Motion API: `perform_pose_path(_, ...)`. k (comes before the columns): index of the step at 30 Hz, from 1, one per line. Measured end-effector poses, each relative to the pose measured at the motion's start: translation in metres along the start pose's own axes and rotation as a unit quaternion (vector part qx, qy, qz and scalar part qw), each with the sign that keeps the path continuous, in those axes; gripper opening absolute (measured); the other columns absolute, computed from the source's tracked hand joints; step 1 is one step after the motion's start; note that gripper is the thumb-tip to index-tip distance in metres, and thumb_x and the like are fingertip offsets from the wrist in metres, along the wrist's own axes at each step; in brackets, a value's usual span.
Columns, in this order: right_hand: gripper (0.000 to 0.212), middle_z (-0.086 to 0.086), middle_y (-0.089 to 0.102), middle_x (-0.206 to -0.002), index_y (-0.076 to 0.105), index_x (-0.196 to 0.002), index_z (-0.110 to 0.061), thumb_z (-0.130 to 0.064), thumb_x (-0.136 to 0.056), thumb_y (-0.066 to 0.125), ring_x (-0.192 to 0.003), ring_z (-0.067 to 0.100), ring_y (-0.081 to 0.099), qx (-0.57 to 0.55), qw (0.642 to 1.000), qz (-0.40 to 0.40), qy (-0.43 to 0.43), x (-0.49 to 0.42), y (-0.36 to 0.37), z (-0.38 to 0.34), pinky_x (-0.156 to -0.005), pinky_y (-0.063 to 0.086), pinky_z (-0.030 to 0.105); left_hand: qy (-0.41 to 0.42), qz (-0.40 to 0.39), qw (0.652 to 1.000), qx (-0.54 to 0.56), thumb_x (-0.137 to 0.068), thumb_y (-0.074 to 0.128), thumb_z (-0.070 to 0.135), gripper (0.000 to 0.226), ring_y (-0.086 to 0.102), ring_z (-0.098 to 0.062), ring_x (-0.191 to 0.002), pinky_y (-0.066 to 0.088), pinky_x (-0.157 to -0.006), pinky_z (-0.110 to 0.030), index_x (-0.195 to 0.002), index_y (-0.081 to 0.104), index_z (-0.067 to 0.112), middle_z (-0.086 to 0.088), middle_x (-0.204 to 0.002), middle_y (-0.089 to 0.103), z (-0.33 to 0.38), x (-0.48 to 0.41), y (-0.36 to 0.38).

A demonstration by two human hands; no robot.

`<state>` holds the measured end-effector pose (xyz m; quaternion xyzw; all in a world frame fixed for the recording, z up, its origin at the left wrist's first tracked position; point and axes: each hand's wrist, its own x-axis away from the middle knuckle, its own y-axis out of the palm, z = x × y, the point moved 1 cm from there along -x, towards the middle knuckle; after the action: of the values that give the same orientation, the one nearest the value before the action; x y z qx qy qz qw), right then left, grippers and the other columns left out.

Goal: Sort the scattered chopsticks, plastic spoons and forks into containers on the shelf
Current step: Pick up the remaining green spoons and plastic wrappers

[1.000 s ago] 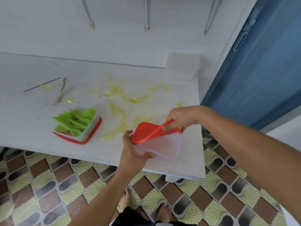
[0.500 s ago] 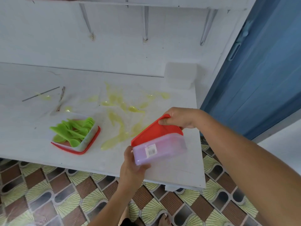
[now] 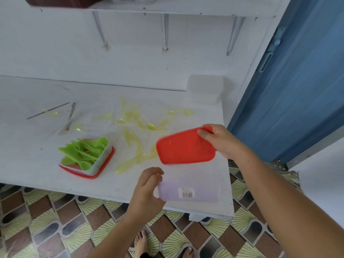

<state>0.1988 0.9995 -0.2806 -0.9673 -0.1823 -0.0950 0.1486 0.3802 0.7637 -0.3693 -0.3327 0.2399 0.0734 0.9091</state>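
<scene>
- While the left hand [image 3: 147, 189] holds the clear box [image 3: 189, 190] at its left end, fingers curled round the wall, the right hand [image 3: 221, 141] pinches a corner of the red lid [image 3: 184, 148], thumb on top. Lid and box are apart, with the lid further from the person.
- The box is over the near edge of the desk [image 3: 28, 164]. I cannot tell if it rests there, so I would first put it down flat, well in from the edge.
- The lid seems best laid under the box, as with the other box [image 3: 103, 159], which stands on its own red lid and carries the green forks and spoons [image 3: 81, 153].
- The yellow cutlery [image 3: 135, 120] lies scattered in the middle of the desk, and two chopsticks [image 3: 48, 111] lie at the far left. Neither is sorted yet.
- It is better to free one hand before gathering, because the yellow pieces are thin and pale on the white top and easy to miss.
- The shelf [image 3: 186, 9] is above, so a filled box should probably be closed or carried level.
</scene>
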Motion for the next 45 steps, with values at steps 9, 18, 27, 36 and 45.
perform_pose_path(9, 0.016, 0.005, 0.067, -0.113, 0.063, -0.103, -0.03, -0.018, -0.106, 0.055, -0.095, 0.025, 0.066, -0.068, 0.976, 0.152, 0.143, 0.009, -0.041, 0.047, -0.083, 0.057, 0.045, 0.081, 0.019, 0.994, -0.07, -0.069, 0.081, -0.013, 0.055, 0.051, -0.033, -0.119, 0.039, -0.107, -0.035, -0.096, 0.042, 0.015, -0.008, -0.111, 0.055, -0.007, 0.003, -0.028)
perform_pose_path(18, 0.012, 0.009, 0.078, -0.088, 0.078, -0.087, -0.011, -0.006, -0.09, 0.068, -0.08, 0.023, 0.074, -0.107, 0.957, 0.141, 0.229, 0.058, 0.036, 0.101, -0.073, 0.057, 0.037, 0.134, -0.117, 0.981, -0.08, -0.071, 0.068, -0.006, 0.044, 0.048, -0.034, -0.111, 0.036, -0.113, -0.049, -0.104, 0.044, 0.011, -0.011, -0.109, 0.049, -0.012, -0.002, 0.002)
perform_pose_path(27, 0.027, -0.009, 0.071, -0.086, 0.072, -0.086, -0.024, -0.023, -0.104, 0.052, -0.085, 0.01, 0.066, 0.07, 0.96, 0.252, 0.1, 0.048, 0.026, 0.096, -0.079, 0.054, 0.038, 0.108, -0.205, 0.964, -0.128, -0.085, 0.075, 0.015, 0.037, 0.036, -0.028, -0.143, 0.046, -0.108, -0.043, -0.112, 0.051, 0.023, -0.003, -0.13, 0.049, -0.039, 0.012, 0.001)
perform_pose_path(36, 0.044, 0.007, 0.066, -0.129, 0.058, -0.138, -0.012, -0.037, -0.104, 0.051, -0.113, 0.025, 0.064, 0.256, 0.938, 0.214, 0.096, -0.073, 0.007, 0.064, -0.085, 0.051, 0.034, -0.091, -0.057, 0.988, -0.113, -0.091, 0.047, 0.023, 0.035, 0.061, -0.016, -0.115, 0.052, -0.091, -0.032, -0.119, 0.068, 0.021, 0.007, -0.121, 0.06, -0.055, -0.055, -0.035)
perform_pose_path(45, 0.022, 0.004, 0.058, -0.092, 0.057, -0.079, -0.021, 0.0, -0.082, 0.064, -0.077, 0.024, 0.058, 0.32, 0.922, 0.192, 0.108, -0.105, 0.028, 0.063, -0.069, 0.055, 0.039, -0.135, -0.266, 0.926, -0.23, -0.085, 0.078, 0.026, 0.035, 0.065, -0.021, -0.1, 0.057, -0.073, -0.038, -0.118, 0.07, 0.031, 0.013, -0.106, 0.067, -0.121, -0.09, -0.018)
